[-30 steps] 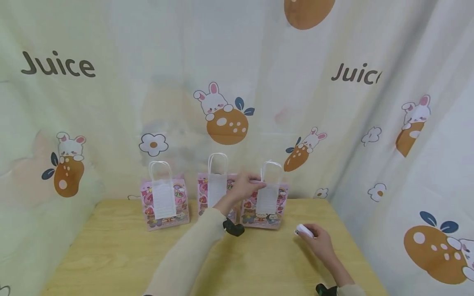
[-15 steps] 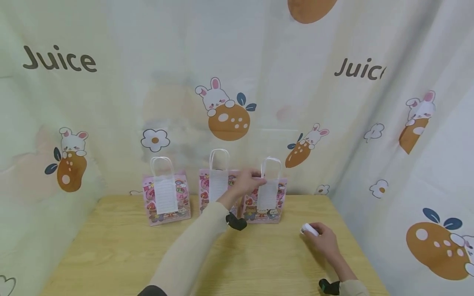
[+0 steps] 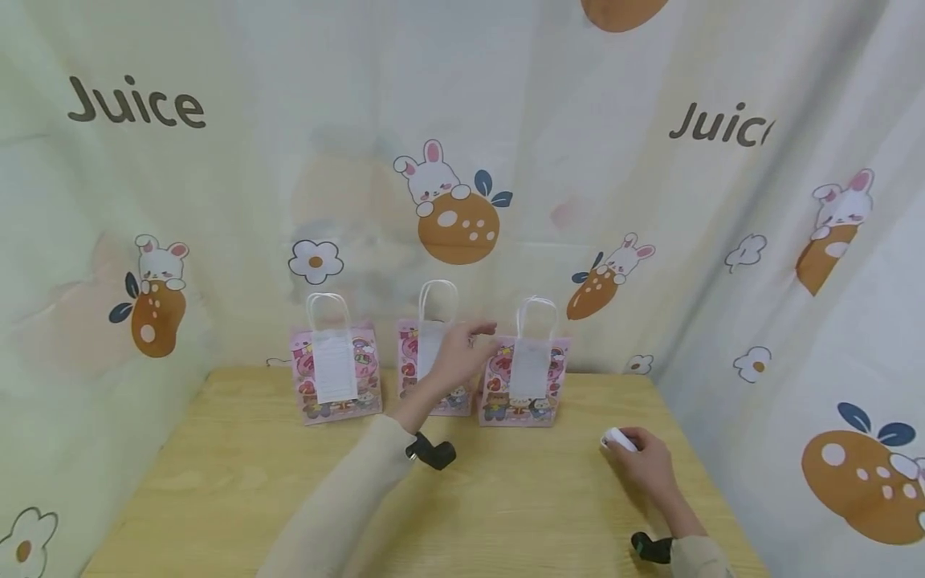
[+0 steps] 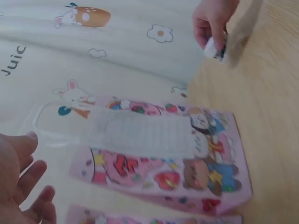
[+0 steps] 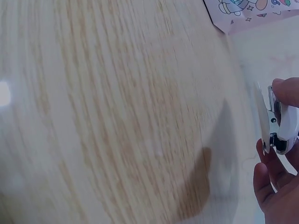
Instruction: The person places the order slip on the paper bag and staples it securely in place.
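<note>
At the back of the table a pink cartoon gift bag (image 3: pixel 495 384) stands on the right, with white rope handles (image 3: pixel 537 309) and a white paper strip (image 3: pixel 530 368) over its front. My left hand (image 3: pixel 460 355) is at its upper left corner, fingers spread and holding nothing. In the left wrist view the fingertips (image 4: pixel 31 136) are close to the handle loop. A white mini stapler (image 5: pixel 289 122) is held in my right hand (image 3: pixel 650 466), pinched between thumb and fingers above the table's right side. Part of the stapler is outside the right wrist view.
Two similar bags stand to the left, a middle bag (image 3: pixel 409 353) partly behind my left hand and a left bag (image 3: pixel 368 361), both with white strips and handles. A printed curtain (image 3: pixel 361 185) closes off the back and sides of the wooden table (image 3: pixel 506 490).
My left hand has let go at the right bag's top edge and handle and drawn slightly left, its fingers opening. My right hand keeps the stapler. The head view has shifted a little.
</note>
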Tool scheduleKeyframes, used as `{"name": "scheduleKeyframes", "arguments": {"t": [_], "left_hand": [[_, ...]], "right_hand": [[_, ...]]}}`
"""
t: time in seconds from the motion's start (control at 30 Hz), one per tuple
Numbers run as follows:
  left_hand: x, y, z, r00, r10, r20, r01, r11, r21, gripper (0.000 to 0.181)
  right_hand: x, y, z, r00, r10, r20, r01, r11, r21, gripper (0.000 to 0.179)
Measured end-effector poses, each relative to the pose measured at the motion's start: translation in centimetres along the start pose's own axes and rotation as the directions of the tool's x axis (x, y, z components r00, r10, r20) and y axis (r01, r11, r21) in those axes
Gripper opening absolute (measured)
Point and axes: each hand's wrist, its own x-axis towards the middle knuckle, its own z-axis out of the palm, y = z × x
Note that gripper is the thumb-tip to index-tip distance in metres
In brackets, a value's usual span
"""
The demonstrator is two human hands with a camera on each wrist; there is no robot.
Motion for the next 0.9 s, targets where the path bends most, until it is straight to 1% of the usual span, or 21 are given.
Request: {"name": "scheduleKeyframes", "arguments": {"t": [0.07,0.13,0.23,0.3,0.4,0.53,0.6,0.67,0.73,0.77,0.87,0.9], "left_hand": [[-1.1,-0.4,-0.8,0.999,0.032,-0.002,-0.032,0.999,-0.007,0.031],[-2.3,-1.0,-1.5,0.999,0.042,-0.018,-0.042,0.999,0.004,0.026],[-4.6,-2.1,-2.6,0.998,0.028,-0.054,-0.027,0.999,0.017,0.02],[-5.9,-3.0,-3.4,0.998,0.011,-0.058,-0.011,1.0,0.004,0.015],[-7.7,-4.4,-4.2,1.0,-0.016,-0.018,0.015,0.999,-0.04,0.013],[-9.9,-6.3,-5.1,0.998,-0.061,0.018,0.062,0.998,-0.023,0.01],[-11.1,-7.0,-5.4,0.996,-0.083,0.026,0.083,0.996,-0.009,0.009],[-12.3,-7.6,-5.6,0.995,-0.095,0.038,0.095,0.995,-0.018,0.009],[-13.5,-7.9,-6.0,0.993,-0.111,0.044,0.112,0.993,-0.029,0.01],[-14.1,-7.7,-6.2,0.993,-0.106,0.043,0.108,0.993,-0.037,0.01],[-15.6,-6.4,-7.3,0.992,-0.124,0.037,0.126,0.991,-0.034,0.01],[-16.0,-5.9,-7.7,0.989,-0.141,0.033,0.142,0.989,-0.028,0.01]], "right_hand": [[0.1,0.0,-0.1,1.0,0.007,-0.003,-0.007,1.0,0.005,0.049],[0.2,0.1,-0.1,1.0,0.014,-0.001,-0.014,1.0,0.005,0.049],[0.2,0.2,0.1,1.0,0.021,0.006,-0.021,1.0,0.001,0.049],[0.3,0.2,0.2,1.0,0.02,0.007,-0.02,1.0,-0.005,0.048],[0.3,0.2,0.2,1.0,0.018,-0.004,-0.018,1.0,-0.012,0.047],[0.2,0.3,0.2,1.0,0.013,-0.025,-0.014,1.0,-0.017,0.048],[0.1,0.4,0.1,0.999,0.019,-0.027,-0.019,1.0,-0.021,0.048],[0.0,0.6,0.1,0.999,0.027,-0.025,-0.027,0.999,-0.025,0.048],[-0.1,0.9,0.2,0.999,0.036,-0.02,-0.036,0.999,-0.024,0.048],[-0.1,1.0,0.2,0.999,0.04,-0.017,-0.041,0.999,-0.022,0.049],[0.0,1.3,0.4,0.999,0.045,-0.017,-0.045,0.999,-0.017,0.05],[0.0,1.4,0.4,0.999,0.045,-0.016,-0.045,0.999,-0.017,0.05]]}}
